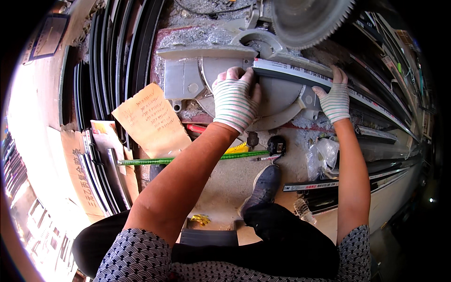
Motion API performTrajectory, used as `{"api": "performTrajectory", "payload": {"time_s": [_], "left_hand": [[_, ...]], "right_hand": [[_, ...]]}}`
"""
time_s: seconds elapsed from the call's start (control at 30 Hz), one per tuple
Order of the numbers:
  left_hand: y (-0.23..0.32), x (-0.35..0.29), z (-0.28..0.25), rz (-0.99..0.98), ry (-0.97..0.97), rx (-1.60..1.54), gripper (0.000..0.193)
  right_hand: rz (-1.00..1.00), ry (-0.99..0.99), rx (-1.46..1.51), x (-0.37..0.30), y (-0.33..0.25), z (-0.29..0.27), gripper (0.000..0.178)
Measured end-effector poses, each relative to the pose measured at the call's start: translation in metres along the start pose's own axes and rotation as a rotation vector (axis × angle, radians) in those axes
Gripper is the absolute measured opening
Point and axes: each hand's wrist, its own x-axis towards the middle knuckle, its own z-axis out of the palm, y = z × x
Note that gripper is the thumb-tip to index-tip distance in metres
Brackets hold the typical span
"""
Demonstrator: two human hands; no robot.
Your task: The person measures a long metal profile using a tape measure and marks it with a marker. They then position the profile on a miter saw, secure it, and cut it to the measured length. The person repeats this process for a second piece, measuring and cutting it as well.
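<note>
My left hand (236, 99), in a striped white work glove, rests on the grey metal saw table (277, 101). Its fingers are bent and its thumb stands apart, with the fingertips at the left end of a long dark metal profile (286, 74) that has a white printed film on its top. Toward the right, my right hand (335, 96), gloved alike, grips that profile, thumb on the near side and fingers over the far side. The profile lies along the saw's fence (206, 51). Above it hangs a round toothed saw blade (310, 21), raised off the profile.
A black tape measure (276, 144) with its green tape (188, 159) drawn out lies on the floor, near my shoe (263, 185). Cardboard with handwriting (150, 122) leans at left. Long dark profiles (103, 61) stand there; more lie at right beside a clear plastic bag (323, 155).
</note>
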Motion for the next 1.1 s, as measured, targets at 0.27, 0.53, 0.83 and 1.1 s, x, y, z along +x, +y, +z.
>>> {"api": "performTrajectory", "payload": {"time_s": [0.27, 0.53, 0.83, 1.1], "left_hand": [[-0.0068, -0.0054, 0.0005, 0.040, 0.111, -0.111, 0.041], [-0.0090, -0.0069, 0.0003, 0.029, 0.126, -0.167, 0.039], [-0.0020, -0.0036, 0.0056, -0.071, 0.149, -0.168, 0.034], [-0.0052, -0.0057, 0.0032, -0.037, 0.122, -0.169, 0.033]], "right_hand": [[-0.089, 0.020, -0.057, 0.0004, -0.0003, 0.0019, 0.101], [-0.085, 0.001, -0.060, 0.0001, -0.0004, 0.0005, 0.106], [-0.075, -0.011, -0.063, 0.0005, -0.0046, -0.0031, 0.102], [-0.113, 0.032, -0.040, -0.0062, -0.0073, -0.0045, 0.108]]}}
